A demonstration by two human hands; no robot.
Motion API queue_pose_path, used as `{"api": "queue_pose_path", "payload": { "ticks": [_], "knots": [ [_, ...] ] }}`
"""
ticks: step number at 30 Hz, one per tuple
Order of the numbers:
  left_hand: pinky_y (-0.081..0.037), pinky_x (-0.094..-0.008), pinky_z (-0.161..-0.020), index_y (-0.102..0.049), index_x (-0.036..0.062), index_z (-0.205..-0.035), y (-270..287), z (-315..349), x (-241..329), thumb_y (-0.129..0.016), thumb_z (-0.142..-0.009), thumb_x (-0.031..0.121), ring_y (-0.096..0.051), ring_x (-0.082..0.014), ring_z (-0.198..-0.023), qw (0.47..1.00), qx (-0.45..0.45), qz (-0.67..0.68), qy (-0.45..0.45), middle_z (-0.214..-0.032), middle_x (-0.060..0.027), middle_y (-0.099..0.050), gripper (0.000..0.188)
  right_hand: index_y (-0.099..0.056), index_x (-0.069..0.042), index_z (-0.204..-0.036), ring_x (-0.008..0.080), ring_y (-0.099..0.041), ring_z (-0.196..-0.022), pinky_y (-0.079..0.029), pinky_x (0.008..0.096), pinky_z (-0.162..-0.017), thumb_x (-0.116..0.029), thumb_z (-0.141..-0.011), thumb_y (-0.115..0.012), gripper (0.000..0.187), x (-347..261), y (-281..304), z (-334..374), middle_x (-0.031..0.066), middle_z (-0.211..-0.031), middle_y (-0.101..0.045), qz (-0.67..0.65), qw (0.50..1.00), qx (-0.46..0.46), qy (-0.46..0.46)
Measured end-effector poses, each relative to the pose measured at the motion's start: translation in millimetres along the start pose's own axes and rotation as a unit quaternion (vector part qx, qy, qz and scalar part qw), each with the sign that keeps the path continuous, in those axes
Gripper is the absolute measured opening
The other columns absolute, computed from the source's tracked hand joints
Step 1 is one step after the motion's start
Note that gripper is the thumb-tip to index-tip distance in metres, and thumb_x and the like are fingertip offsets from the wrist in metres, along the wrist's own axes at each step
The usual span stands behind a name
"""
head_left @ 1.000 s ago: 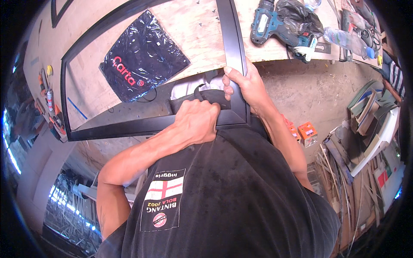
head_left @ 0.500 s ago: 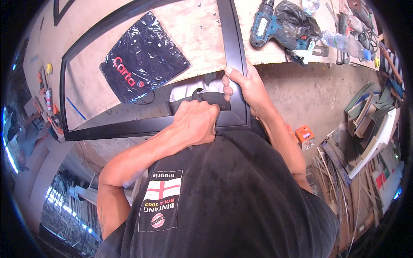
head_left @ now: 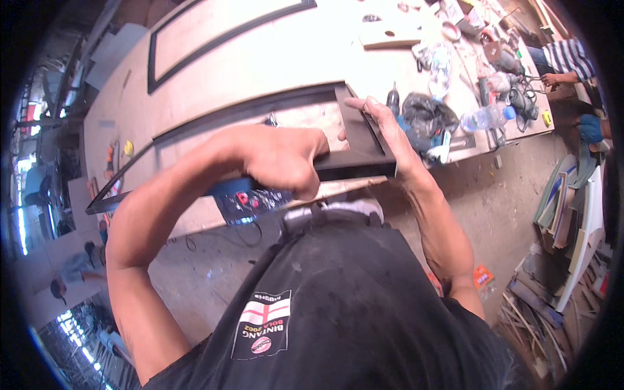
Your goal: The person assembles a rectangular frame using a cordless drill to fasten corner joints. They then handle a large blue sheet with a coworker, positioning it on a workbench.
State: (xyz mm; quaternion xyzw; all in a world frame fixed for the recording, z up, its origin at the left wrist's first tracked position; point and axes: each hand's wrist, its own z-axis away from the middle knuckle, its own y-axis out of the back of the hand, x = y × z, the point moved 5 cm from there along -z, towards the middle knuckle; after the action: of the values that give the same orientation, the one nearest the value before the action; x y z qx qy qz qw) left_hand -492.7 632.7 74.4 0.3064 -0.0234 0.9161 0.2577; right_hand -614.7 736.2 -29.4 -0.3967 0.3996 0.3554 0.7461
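Observation:
Both my hands hold a black rectangular frame (head_left: 359, 140), tilted up above the pale worktable (head_left: 279, 68). My left hand (head_left: 283, 159) is closed in a fist around its near rail. At the right end my right hand (head_left: 385, 127) grips the short side, with the thumb side on the outer edge and fingertips showing inside the opening. Below the near rail, a dark item in a clear plastic bag (head_left: 253, 207) lies at the table's front edge, partly hidden by the frame and my left arm.
A second black frame (head_left: 152, 62) lies farther back. To the right are a drill (head_left: 393, 97), a black plastic bag (head_left: 426, 117), a bottle (head_left: 484, 119) and cluttered tools. Someone in a striped shirt (head_left: 569, 58) is at the far right. Scrap boards (head_left: 578, 208) lean below.
The frame has risen and tilted away from my body, over the table. My left elbow has lifted with it. My view has shifted, showing more table and the person at right.

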Motion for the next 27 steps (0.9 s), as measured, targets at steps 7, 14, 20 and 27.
{"api": "queue_pose_path", "payload": {
  "ticks": [7, 14, 20, 27],
  "knots": [
    [-0.036, -0.0268, -0.033, -0.049, 0.0094, -0.068, 123, 15, 14, -0.066, -0.066, 0.006, -0.046, -0.0102, -0.038, 0.995, -0.029, 0.07, -0.062, -0.053, -0.0007, -0.048, 0.017, -0.063, -0.007, -0.1, 0.016, -0.061, -0.052, -0.047, 0.0289, -0.048, -0.086, -0.095, -0.017, 0.092, -75, -5, -75, 0.0073, -0.062, -0.062, 0.117, 0.993, -0.009, 0.012],
    [-0.058, -0.0288, -0.057, -0.065, -0.0077, -0.102, 221, 36, 39, -0.075, -0.073, 0.007, -0.068, -0.0155, -0.061, 0.921, 0.275, -0.083, -0.261, -0.071, -0.0083, -0.066, 0.034, -0.053, -0.011, -0.081, 0.0107, -0.046, -0.043, -0.036, 0.0259, -0.038, -0.1, -0.08, -0.017, 0.096, -120, -15, -130, -0.0007, -0.056, -0.046, 0.097, 0.991, 0.02, 0.09],
    [-0.058, -0.0362, -0.076, -0.073, -0.0015, -0.109, 234, 48, 48, -0.079, -0.088, 0.024, -0.073, -0.0204, -0.082, 0.813, 0.46, -0.316, -0.164, -0.093, -0.0134, -0.076, 0.034, -0.054, -0.003, -0.143, 0.024, -0.069, -0.094, -0.06, 0.0398, -0.075, -0.092, -0.088, -0.013, 0.111, -121, 23, -159, 0.0159, -0.097, -0.069, 0.233, 0.957, 0.161, 0.054],
    [-0.058, -0.0438, -0.076, -0.075, 0.0092, -0.102, 234, 37, 49, -0.084, -0.069, 0.066, -0.075, -0.0299, -0.087, 0.71, 0.586, -0.391, -0.017, -0.093, -0.0122, -0.076, 0.067, -0.064, -0.002, -0.134, 0.0223, -0.066, -0.112, -0.049, 0.0355, -0.1, -0.05, -0.108, -0.046, 0.057, -128, 28, -181, 0.0145, -0.119, -0.071, 0.138, 0.891, 0.086, 0.423]
  ]
}}
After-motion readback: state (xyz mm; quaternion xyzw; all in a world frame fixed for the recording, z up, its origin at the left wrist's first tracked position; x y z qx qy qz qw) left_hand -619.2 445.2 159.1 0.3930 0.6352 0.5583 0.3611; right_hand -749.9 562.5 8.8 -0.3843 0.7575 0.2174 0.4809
